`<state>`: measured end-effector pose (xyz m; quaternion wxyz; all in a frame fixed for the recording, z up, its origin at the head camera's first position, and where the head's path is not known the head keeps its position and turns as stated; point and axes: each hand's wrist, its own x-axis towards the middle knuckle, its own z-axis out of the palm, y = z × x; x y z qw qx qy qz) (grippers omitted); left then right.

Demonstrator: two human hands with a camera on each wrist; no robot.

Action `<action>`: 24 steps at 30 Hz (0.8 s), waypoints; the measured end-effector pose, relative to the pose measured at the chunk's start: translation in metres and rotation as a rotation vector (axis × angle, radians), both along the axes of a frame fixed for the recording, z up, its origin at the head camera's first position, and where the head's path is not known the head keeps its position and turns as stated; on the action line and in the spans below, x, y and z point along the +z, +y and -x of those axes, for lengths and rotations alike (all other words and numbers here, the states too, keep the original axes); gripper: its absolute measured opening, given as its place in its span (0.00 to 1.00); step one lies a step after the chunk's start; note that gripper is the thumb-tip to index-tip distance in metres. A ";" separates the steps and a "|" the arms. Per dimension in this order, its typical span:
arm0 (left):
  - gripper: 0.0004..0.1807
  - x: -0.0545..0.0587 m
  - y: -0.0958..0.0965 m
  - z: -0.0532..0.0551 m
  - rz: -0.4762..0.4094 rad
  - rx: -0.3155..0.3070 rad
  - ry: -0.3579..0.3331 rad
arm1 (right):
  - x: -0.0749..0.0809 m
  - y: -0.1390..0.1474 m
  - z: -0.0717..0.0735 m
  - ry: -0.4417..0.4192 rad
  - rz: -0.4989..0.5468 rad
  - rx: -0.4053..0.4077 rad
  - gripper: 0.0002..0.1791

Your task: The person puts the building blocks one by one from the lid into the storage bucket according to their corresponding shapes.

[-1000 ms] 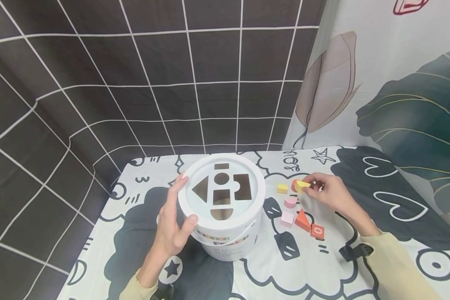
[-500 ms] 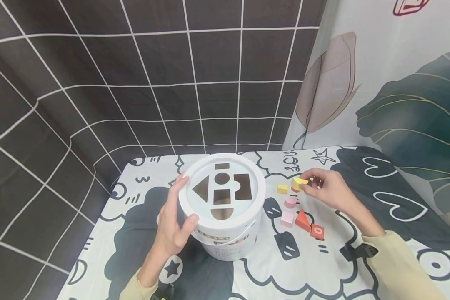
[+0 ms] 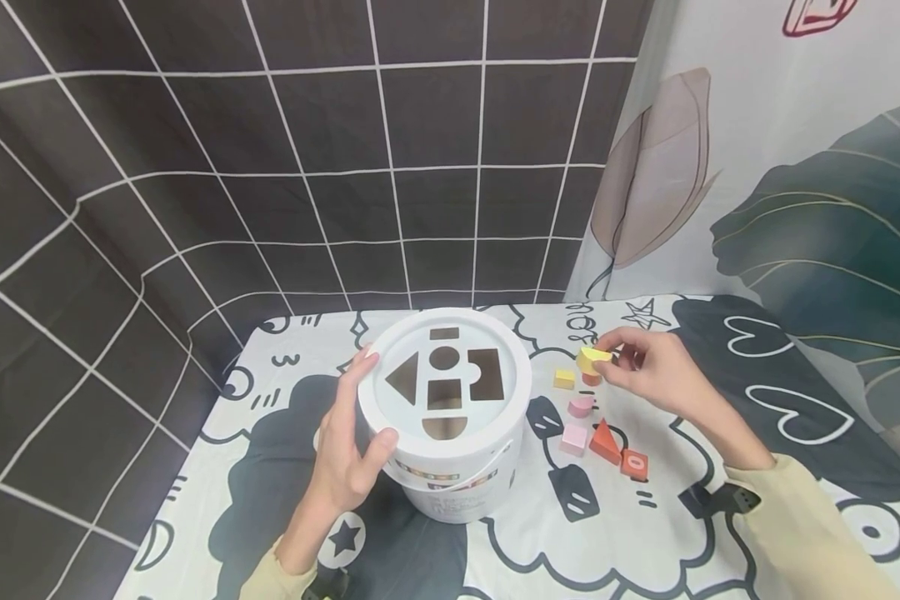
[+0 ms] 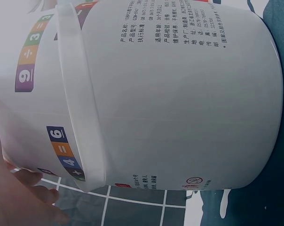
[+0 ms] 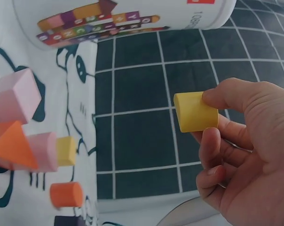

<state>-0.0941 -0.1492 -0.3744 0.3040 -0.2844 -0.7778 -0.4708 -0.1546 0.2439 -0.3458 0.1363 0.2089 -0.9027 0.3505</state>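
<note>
Free passage above small yellow block [image 3: 564,379] between right hand [image 3: 648,371] and white bucket [image 3: 457,504], bucket wall barring low approach, left hand [image 3: 345,454] obstructing left rim, holed lid [image 3: 476,417] unobstructed from above

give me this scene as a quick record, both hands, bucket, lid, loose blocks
left hand: touching the white bucket at its top edge
right hand: pinching a curved yellow block, raised off the cloth
bucket: upright on the cloth
lid: on, with shaped openings, including a triangular opening and a round opening
loose blocks: small yellow block, orange cylinder, rounded pink block, boxy pink block, orange-red triangular block, red block marked 0
</note>
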 end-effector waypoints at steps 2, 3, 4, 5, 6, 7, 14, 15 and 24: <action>0.39 0.000 0.000 0.000 0.000 -0.001 0.001 | 0.004 -0.002 0.000 0.006 0.001 0.007 0.13; 0.39 0.000 0.000 0.000 -0.001 -0.002 0.003 | 0.005 -0.003 -0.001 0.008 0.002 0.010 0.13; 0.38 0.000 0.000 0.000 -0.001 -0.002 0.005 | 0.007 -0.004 -0.001 0.014 0.001 0.013 0.12; 0.38 -0.001 0.000 0.000 -0.001 -0.003 0.008 | 0.009 -0.005 -0.001 0.018 -0.001 0.017 0.12; 0.38 0.000 0.000 0.000 -0.001 -0.005 0.010 | 0.010 -0.006 -0.002 0.022 -0.005 0.020 0.12; 0.38 -0.001 0.000 0.000 -0.002 -0.006 0.011 | 0.012 -0.007 -0.002 0.025 -0.008 0.020 0.12; 0.39 0.000 0.000 0.001 -0.005 -0.012 0.017 | 0.022 -0.012 -0.006 0.027 -0.008 0.030 0.13; 0.39 0.000 0.000 0.001 -0.006 -0.012 0.018 | 0.024 -0.013 -0.007 0.026 -0.005 0.034 0.13; 0.39 -0.001 0.001 0.001 -0.012 -0.013 0.013 | 0.037 -0.018 -0.011 0.077 0.006 0.092 0.14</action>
